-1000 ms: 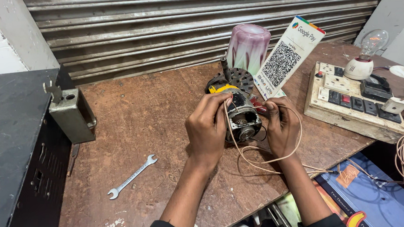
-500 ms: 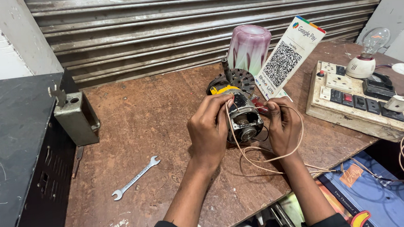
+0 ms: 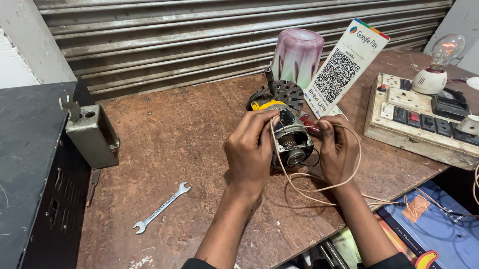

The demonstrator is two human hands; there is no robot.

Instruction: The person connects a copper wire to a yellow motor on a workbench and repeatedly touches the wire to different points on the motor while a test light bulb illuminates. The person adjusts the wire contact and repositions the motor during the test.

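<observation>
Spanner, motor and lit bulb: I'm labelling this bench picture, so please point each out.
spanner (image 3: 161,208), head view, middle of its shaft
motor (image 3: 290,140), head view, metal body between the hands
lit bulb (image 3: 446,50), head view, glass globe

A small grey electric motor with a yellow band stands near the table's middle, shaft end facing the camera, a thin tan wire looping from it toward the table's near edge.

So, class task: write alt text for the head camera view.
Two hands hold a small electric motor over a worn brown workbench: the left hand grips its side, the right hand pinches a thin wire. A spanner lies to the left, a switchboard to the right.
</observation>
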